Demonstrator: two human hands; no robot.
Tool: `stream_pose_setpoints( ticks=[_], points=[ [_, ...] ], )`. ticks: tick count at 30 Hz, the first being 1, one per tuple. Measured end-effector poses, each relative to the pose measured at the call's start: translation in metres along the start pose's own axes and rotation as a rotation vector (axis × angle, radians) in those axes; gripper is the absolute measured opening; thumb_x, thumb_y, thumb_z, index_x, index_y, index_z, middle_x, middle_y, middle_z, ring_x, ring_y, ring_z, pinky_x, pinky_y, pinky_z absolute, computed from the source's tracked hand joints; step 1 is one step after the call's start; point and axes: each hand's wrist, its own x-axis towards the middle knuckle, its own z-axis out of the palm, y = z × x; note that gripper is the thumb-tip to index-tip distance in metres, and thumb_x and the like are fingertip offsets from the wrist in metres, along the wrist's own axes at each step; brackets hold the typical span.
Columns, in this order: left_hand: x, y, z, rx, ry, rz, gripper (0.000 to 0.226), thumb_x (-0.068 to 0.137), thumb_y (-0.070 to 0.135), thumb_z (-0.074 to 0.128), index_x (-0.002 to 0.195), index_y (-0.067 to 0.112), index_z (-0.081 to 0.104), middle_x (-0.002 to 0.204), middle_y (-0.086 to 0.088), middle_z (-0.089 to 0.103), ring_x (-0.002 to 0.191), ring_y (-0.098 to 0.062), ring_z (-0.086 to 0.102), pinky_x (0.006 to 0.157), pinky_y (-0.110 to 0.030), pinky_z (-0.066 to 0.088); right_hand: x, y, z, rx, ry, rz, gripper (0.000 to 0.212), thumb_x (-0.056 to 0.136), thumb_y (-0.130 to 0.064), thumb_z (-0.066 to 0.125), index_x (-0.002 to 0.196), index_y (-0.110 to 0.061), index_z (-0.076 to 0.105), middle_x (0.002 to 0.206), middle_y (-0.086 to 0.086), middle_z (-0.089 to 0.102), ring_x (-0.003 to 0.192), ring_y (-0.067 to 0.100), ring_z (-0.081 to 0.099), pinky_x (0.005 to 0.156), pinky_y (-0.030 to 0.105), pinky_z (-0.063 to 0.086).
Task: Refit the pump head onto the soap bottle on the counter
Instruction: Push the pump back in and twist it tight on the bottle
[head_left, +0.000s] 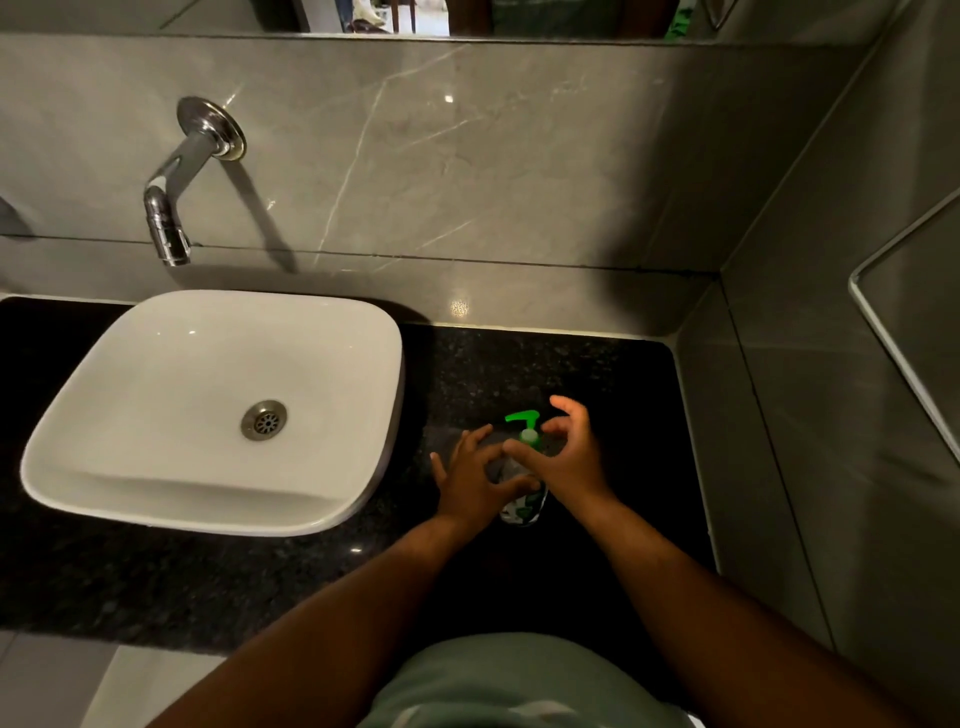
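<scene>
From the head camera, the soap bottle (524, 501) stands on a speckled black stone counter (597, 374), right of a glossy white rounded-square basin (130, 467). Its bright green pump head (525, 422) sits on top, the nozzle pointing left. The left hand (475, 478) wraps loosely round the bottle's side, fingers spread. The right hand (566, 452) is half open, fingers curled close beside the pump; whether they touch it is unclear. The hands hide most of the bottle. A chrome spout (169, 208) juts from veined grey tile.
</scene>
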Motion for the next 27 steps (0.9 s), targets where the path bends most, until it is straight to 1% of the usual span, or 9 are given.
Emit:
stream_pose_setpoints(
  ticks=[2, 5, 9, 12, 15, 18, 21, 24, 27],
  points=[
    [0.001, -0.001, -0.001, 0.009, 0.001, -0.02, 0.053, 0.062, 0.068, 0.069, 0.111, 0.051, 0.058, 0.147, 0.012, 0.036, 0.14, -0.01, 0.015, 0.108, -0.055, -0.015, 0.002, 0.004, 0.0, 0.082, -0.078, 0.026, 0.085, 0.071, -0.03, 0.082, 0.141, -0.027, 0.034, 0.119, -0.013, 0.055, 0.11, 0.002, 0.055, 0.083, 0.007, 0.042],
    [0.001, -0.003, -0.001, 0.007, 0.008, -0.028, 0.054, 0.062, 0.07, 0.068, 0.111, 0.048, 0.059, 0.146, 0.014, 0.036, 0.14, -0.008, 0.015, 0.108, -0.054, -0.016, 0.004, 0.005, -0.002, 0.125, -0.115, 0.065, 0.079, 0.077, -0.023, 0.078, 0.143, -0.023, 0.035, 0.107, -0.016, 0.064, 0.118, 0.005, 0.056, 0.094, 0.023, 0.047],
    [0.0, -0.007, 0.001, 0.006, 0.004, -0.01, 0.053, 0.06, 0.073, 0.064, 0.109, 0.053, 0.056, 0.146, 0.013, 0.037, 0.14, -0.01, 0.016, 0.107, -0.055, -0.016, 0.003, 0.001, -0.001, 0.075, -0.056, 0.051, 0.073, 0.065, -0.028, 0.085, 0.126, -0.032, 0.045, 0.089, -0.015, 0.067, 0.091, -0.008, 0.064, 0.077, 0.019, 0.051],
    [0.0, -0.009, 0.001, 0.008, 0.005, -0.024, 0.053, 0.061, 0.073, 0.064, 0.109, 0.053, 0.057, 0.145, 0.013, 0.038, 0.14, -0.011, 0.017, 0.107, -0.055, -0.016, 0.005, -0.002, 0.0, 0.067, -0.079, 0.047, 0.071, 0.062, -0.033, 0.086, 0.121, -0.035, 0.046, 0.086, -0.012, 0.069, 0.088, -0.005, 0.065, 0.071, 0.013, 0.048],
    [0.002, -0.011, 0.001, 0.015, -0.01, -0.029, 0.055, 0.06, 0.076, 0.062, 0.11, 0.054, 0.056, 0.145, 0.014, 0.037, 0.139, -0.01, 0.017, 0.106, -0.054, -0.016, 0.007, -0.004, 0.0, 0.043, -0.113, 0.026, 0.067, 0.066, -0.03, 0.084, 0.125, -0.026, 0.051, 0.093, -0.017, 0.066, 0.093, -0.001, 0.064, 0.069, 0.006, 0.048],
    [0.006, -0.014, -0.001, -0.011, -0.076, -0.041, 0.056, 0.057, 0.081, 0.059, 0.108, 0.062, 0.051, 0.147, 0.012, 0.035, 0.141, -0.013, 0.014, 0.105, -0.057, -0.015, 0.016, -0.005, -0.01, -0.048, -0.266, 0.026, 0.06, 0.073, -0.026, 0.081, 0.127, -0.013, 0.056, 0.113, -0.008, 0.061, 0.107, 0.009, 0.059, 0.08, 0.007, 0.044],
    [0.012, -0.016, -0.007, -0.023, -0.215, -0.038, 0.056, 0.059, 0.082, 0.059, 0.111, 0.067, 0.046, 0.152, 0.01, 0.03, 0.143, -0.019, 0.007, 0.103, -0.062, -0.014, 0.027, -0.01, -0.023, -0.093, -0.5, 0.018, 0.05, 0.079, -0.024, 0.076, 0.125, -0.013, 0.06, 0.125, -0.001, 0.062, 0.107, 0.004, 0.059, 0.088, 0.013, 0.047],
    [0.015, -0.017, -0.013, -0.026, -0.324, -0.028, 0.059, 0.063, 0.078, 0.061, 0.118, 0.064, 0.046, 0.155, 0.007, 0.025, 0.143, -0.025, 0.004, 0.101, -0.064, -0.014, 0.032, -0.014, -0.027, -0.089, -0.631, 0.012, 0.034, 0.084, -0.015, 0.07, 0.118, -0.012, 0.064, 0.123, 0.001, 0.062, 0.105, 0.005, 0.06, 0.085, 0.013, 0.049],
    [0.015, -0.016, -0.014, -0.007, -0.35, -0.024, 0.063, 0.064, 0.075, 0.063, 0.124, 0.059, 0.047, 0.156, 0.004, 0.023, 0.143, -0.027, 0.003, 0.1, -0.066, -0.014, 0.034, -0.013, -0.026, -0.093, -0.668, 0.021, 0.022, 0.085, -0.017, 0.068, 0.107, -0.013, 0.069, 0.114, 0.007, 0.068, 0.099, 0.012, 0.066, 0.084, 0.024, 0.055]
  ],
)
